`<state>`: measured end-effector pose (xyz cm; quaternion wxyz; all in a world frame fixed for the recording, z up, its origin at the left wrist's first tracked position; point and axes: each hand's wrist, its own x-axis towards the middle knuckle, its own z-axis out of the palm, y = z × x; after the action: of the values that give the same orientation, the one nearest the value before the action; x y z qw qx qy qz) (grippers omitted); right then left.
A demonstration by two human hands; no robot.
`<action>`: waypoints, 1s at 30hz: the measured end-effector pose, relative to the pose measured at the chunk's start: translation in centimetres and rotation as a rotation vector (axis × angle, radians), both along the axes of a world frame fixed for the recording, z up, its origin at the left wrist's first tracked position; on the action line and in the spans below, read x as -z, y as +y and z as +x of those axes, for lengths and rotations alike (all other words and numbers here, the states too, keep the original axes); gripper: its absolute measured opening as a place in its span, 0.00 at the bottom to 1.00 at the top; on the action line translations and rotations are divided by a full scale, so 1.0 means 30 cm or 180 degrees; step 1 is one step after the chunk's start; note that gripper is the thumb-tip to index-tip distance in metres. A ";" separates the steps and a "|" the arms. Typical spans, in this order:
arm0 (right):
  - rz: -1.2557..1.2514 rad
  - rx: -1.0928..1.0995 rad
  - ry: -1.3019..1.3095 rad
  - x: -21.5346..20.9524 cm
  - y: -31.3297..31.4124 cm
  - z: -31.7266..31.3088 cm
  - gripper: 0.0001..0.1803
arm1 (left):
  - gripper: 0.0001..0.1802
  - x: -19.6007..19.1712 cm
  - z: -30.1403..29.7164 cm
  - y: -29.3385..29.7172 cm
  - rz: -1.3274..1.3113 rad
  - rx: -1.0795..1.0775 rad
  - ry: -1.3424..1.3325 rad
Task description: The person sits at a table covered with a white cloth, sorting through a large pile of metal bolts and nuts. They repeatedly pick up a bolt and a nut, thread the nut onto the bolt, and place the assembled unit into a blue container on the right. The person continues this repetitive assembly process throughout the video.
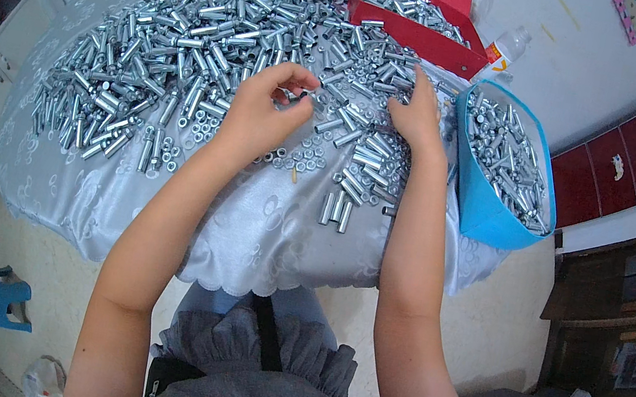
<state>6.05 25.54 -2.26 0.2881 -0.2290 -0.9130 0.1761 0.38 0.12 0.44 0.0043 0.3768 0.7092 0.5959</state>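
Red box [418, 5], perhaps cardboard, beyond blue tub [492, 211].

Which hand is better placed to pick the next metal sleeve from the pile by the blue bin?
Probably the right hand: it rests on the sleeves beside the blue bin, while the left hand seems already pinching a small part.

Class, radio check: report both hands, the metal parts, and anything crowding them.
Left hand pinching a small nut. Right hand flat on metal sleeves. Blue bin at right, red box behind.
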 end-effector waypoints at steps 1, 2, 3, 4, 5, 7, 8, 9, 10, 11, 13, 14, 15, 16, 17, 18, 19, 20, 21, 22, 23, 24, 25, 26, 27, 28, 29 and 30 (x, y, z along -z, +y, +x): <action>0.0133 0.0106 0.0034 0.009 0.006 -0.001 0.37 | 0.11 -0.003 0.000 0.000 0.0033 -0.0006 -0.0077; -0.0054 0.0025 0.0106 0.001 0.003 0.000 0.35 | 0.12 -0.004 0.000 -0.004 0.0063 -0.0024 -0.0155; -0.0241 -0.0056 0.0177 -0.015 -0.002 0.004 0.33 | 0.12 -0.005 0.000 -0.007 0.0093 -0.0042 -0.0233; -0.0428 -0.0137 0.0248 -0.023 -0.004 0.005 0.31 | 0.13 -0.007 -0.001 -0.010 0.0101 -0.0031 -0.0267; -0.0256 -0.0294 0.0288 -0.021 0.001 0.003 0.28 | 0.13 -0.010 0.000 -0.009 0.0108 -0.0006 -0.0300; 0.0088 -0.0608 0.0366 -0.015 0.015 -0.004 0.21 | 0.13 -0.014 0.002 -0.007 0.0106 0.0029 -0.0337; 0.0174 -0.0569 0.0252 -0.022 -0.004 -0.005 0.19 | 0.13 -0.014 0.003 -0.008 0.0095 0.0029 -0.0341; 0.0259 -0.0530 0.0138 -0.031 -0.032 -0.005 0.16 | 0.13 -0.014 0.005 -0.009 0.0083 0.0028 -0.0345; 0.0345 -0.0491 0.0025 -0.035 -0.050 -0.005 0.14 | 0.12 -0.012 0.005 -0.009 0.0071 0.0029 -0.0338; 0.0363 -0.0494 -0.0003 -0.034 -0.051 -0.006 0.14 | 0.12 -0.011 0.006 -0.008 0.0064 0.0036 -0.0331; 0.0398 -0.0502 -0.0059 -0.029 -0.053 -0.008 0.15 | 0.12 -0.009 0.008 -0.005 0.0051 0.0037 -0.0315; 0.0511 -0.0403 -0.0160 -0.024 -0.064 -0.010 0.15 | 0.12 -0.008 0.009 -0.003 0.0042 0.0026 -0.0304; 0.0624 -0.0303 -0.0261 -0.016 -0.084 -0.011 0.15 | 0.12 -0.007 0.008 -0.003 0.0033 0.0016 -0.0293; 0.0737 -0.0202 -0.0361 -0.011 -0.097 -0.009 0.16 | 0.12 -0.001 0.006 -0.003 0.0027 0.0002 -0.0263; 0.0710 -0.0231 -0.0389 -0.014 -0.101 -0.005 0.16 | 0.11 0.006 0.002 0.000 0.0027 -0.0007 -0.0230; 0.0683 -0.0260 -0.0417 -0.020 -0.103 -0.002 0.17 | 0.11 0.010 -0.001 0.002 0.0027 -0.0017 -0.0197; 0.0656 -0.0289 -0.0445 -0.025 -0.103 -0.001 0.17 | 0.11 0.012 -0.002 0.003 0.0024 -0.0016 -0.0197; 0.0653 -0.0338 -0.0342 -0.023 -0.099 -0.001 0.15 | 0.11 0.012 -0.001 0.004 0.0017 -0.0010 -0.0196; 0.0603 -0.0349 -0.0342 -0.027 -0.095 -0.001 0.14 | 0.11 0.013 -0.001 0.005 0.0010 -0.0004 -0.0195; 0.0553 -0.0360 -0.0342 -0.030 -0.091 0.000 0.12 | 0.11 0.012 0.001 0.007 0.0027 0.0029 -0.0258; 0.0496 -0.0371 -0.0342 -0.031 -0.091 0.000 0.11 | 0.11 0.012 0.003 0.009 0.0038 0.0062 -0.0321; 0.0477 -0.0392 -0.0300 -0.031 -0.092 0.001 0.10 | 0.11 0.013 0.004 0.009 0.0049 0.0096 -0.0384; 0.0457 -0.0412 -0.0258 -0.031 -0.094 0.003 0.09 | 0.11 0.016 0.002 0.008 0.0110 0.0145 -0.0502; 0.0452 -0.0429 -0.0211 -0.037 -0.091 0.002 0.08 | 0.12 0.018 -0.002 0.012 0.0185 0.0197 -0.0613; 0.0449 -0.0363 -0.0221 -0.037 -0.086 -0.001 0.08 | 0.12 0.019 -0.006 0.016 0.0260 0.0250 -0.0725; 0.0446 -0.0297 -0.0231 -0.031 -0.079 -0.006 0.09 | 0.12 0.019 -0.009 0.021 0.0364 0.0321 -0.0840; 0.0434 -0.0233 -0.0251 -0.024 -0.077 -0.006 0.09 | 0.13 0.026 -0.008 0.023 0.0460 0.0390 -0.0966; 0.0403 -0.0243 -0.0150 -0.022 -0.078 -0.006 0.09 | 0.13 0.030 -0.009 0.024 0.0556 0.0460 -0.1093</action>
<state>5.87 23.21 -1.60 0.2735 -0.1795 -0.9369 0.1235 0.12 0.85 -0.46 0.1351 0.3185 0.6148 0.7087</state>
